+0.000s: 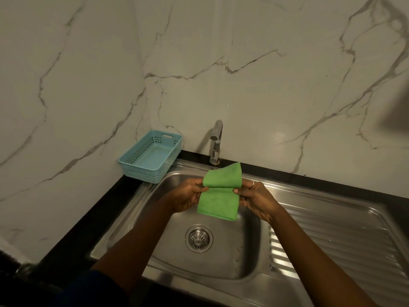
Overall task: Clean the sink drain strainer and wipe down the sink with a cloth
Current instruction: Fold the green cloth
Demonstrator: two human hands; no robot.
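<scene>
**Cloth up over the basin, strainer down and towards you**

You've got the green microfibre cloth folded over and held in both hands above the back half of the stainless steel sink. Your left hand pinches the left end of the fold between thumb and curled fingers. Your right hand does the same at the right end. So both hands are closed on the cloth, neither one free. The fold runs left to right between them, one flap standing up towards the chrome tap at the sink's back edge, the other hanging down into the basin without touching the floor, as far as you can see.

Here's what matters: the round metal drain strainer sits seated in the middle of the basin floor, below your hands and towards the sink's near edge. It lies a touch left of the cloth's middle, so your left hand is the nearer one. To reach it, I'd judge you bring the cloth down and back towards yourself.

The light blue slotted plastic basket stands at the back-left corner, overlapping the sink's rim. The ridged draining board runs off right.
</scene>
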